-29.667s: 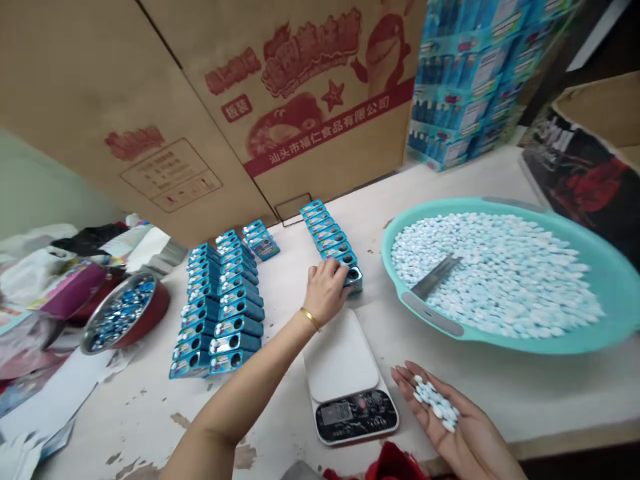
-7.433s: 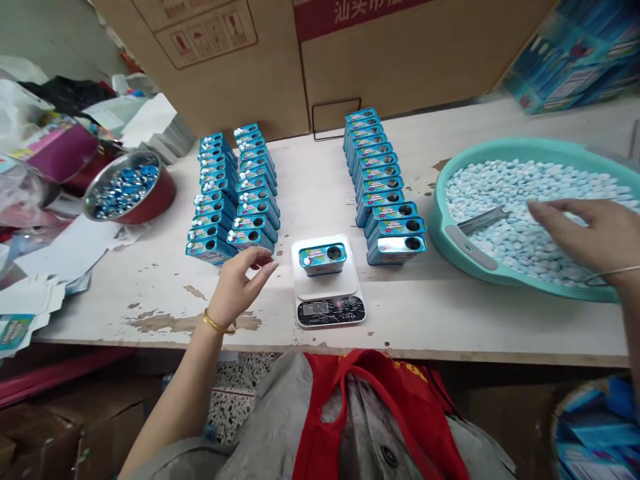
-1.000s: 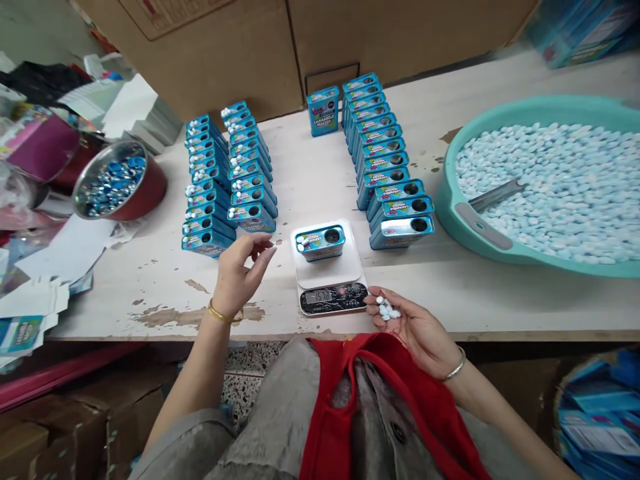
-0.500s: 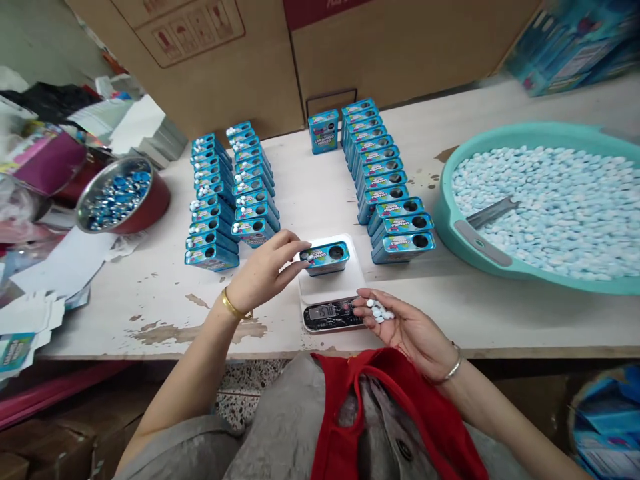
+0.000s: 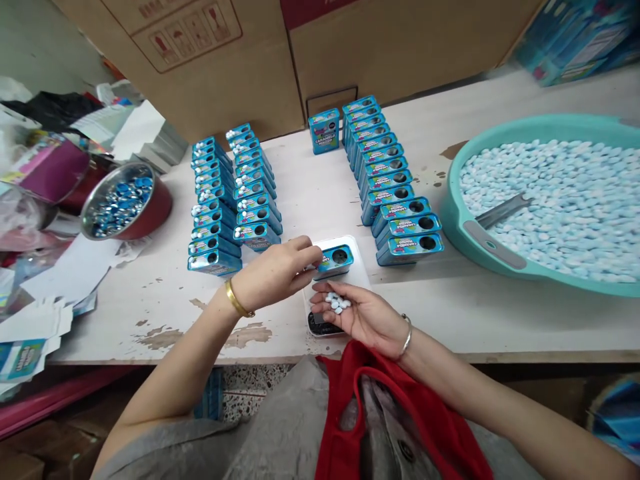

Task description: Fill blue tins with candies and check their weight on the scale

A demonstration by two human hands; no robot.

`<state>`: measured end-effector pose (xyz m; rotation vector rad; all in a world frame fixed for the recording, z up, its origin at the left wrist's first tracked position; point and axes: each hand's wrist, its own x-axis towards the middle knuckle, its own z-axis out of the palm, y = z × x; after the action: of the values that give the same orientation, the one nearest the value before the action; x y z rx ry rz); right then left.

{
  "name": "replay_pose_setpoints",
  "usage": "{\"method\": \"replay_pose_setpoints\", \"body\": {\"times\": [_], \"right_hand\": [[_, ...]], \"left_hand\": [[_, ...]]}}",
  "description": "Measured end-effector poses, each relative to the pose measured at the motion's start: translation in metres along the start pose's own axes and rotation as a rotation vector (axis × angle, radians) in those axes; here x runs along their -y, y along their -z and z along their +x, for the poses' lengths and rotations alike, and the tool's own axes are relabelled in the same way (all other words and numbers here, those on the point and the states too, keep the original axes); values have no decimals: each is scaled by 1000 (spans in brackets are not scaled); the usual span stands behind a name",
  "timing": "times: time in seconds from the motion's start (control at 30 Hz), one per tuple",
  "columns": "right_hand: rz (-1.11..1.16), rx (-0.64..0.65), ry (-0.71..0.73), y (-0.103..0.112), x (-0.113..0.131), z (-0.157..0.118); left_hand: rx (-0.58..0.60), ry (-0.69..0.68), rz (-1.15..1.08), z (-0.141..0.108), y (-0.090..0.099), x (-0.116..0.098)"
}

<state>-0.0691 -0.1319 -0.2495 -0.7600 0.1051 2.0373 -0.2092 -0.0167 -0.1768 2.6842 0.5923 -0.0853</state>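
A blue candy tin (image 5: 336,260) with a round hole in its top stands on a white kitchen scale (image 5: 356,267). My left hand (image 5: 280,268) is closed in a pinch over the tin's left end; its fingertips hide whatever is between them. Palm up in front of the tin, my right hand (image 5: 367,317) cups several pale blue and white candies (image 5: 337,303). It covers most of the scale's dark display panel (image 5: 320,325).
Tins with candies on top (image 5: 215,260) stand in two rows at left. Another row of holed tins (image 5: 409,245) is at right, beside a turquoise tub (image 5: 453,200) of candies with a metal scoop (image 5: 503,210). A bowl (image 5: 155,207) holds blue shiny pieces. Cartons (image 5: 400,53) line the back.
My right hand has moved left with the candies, now covering the scale's display. My left hand has shifted slightly right, its fingers more curled over the tin's end.
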Motion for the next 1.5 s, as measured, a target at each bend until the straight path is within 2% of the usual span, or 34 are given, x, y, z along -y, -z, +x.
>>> {"method": "replay_pose_setpoints", "body": {"times": [0.13, 0.27, 0.37, 0.43, 0.57, 0.63, 0.73, 0.83, 0.9, 0.97, 1.03, 1.1, 1.23, 1.5], "right_hand": [[86, 60, -6, -7, -2, 5], [213, 3, 65, -10, -3, 5], [194, -54, 56, -6, -1, 2], [146, -69, 37, 0, 2, -2], [82, -110, 62, 13, 6, -13], [58, -138, 65, 17, 7, -17], [40, -116, 37, 15, 6, -19], [82, -27, 71, 8, 7, -21], [95, -41, 95, 7, 10, -24], [75, -122, 94, 12, 15, -30], [56, -209, 107, 22, 21, -37], [65, -269, 145, 35, 25, -43], [69, -318, 202, 52, 26, -51], [21, -309, 199, 54, 20, -50]], "left_hand": [[-30, -84, -98, 2, 7, -5], [-45, -173, -166, -1, 5, -20], [-294, -108, -163, -7, 2, -20], [-383, -28, -150, -10, -2, -11], [-234, -10, -118, -12, -15, 7], [-247, -6, -139, -10, -21, 8], [-310, -2, -226, -4, -23, -7], [-249, -75, -286, 3, -21, -27], [-273, -71, -276, 5, -20, -31], [-412, 17, -260, 4, -22, -24], [-565, 115, -273, -1, -28, -8], [-650, 165, -309, -7, -36, 10], [-655, 191, -370, -16, -51, 28], [-592, 160, -447, -12, -60, 25]]}}
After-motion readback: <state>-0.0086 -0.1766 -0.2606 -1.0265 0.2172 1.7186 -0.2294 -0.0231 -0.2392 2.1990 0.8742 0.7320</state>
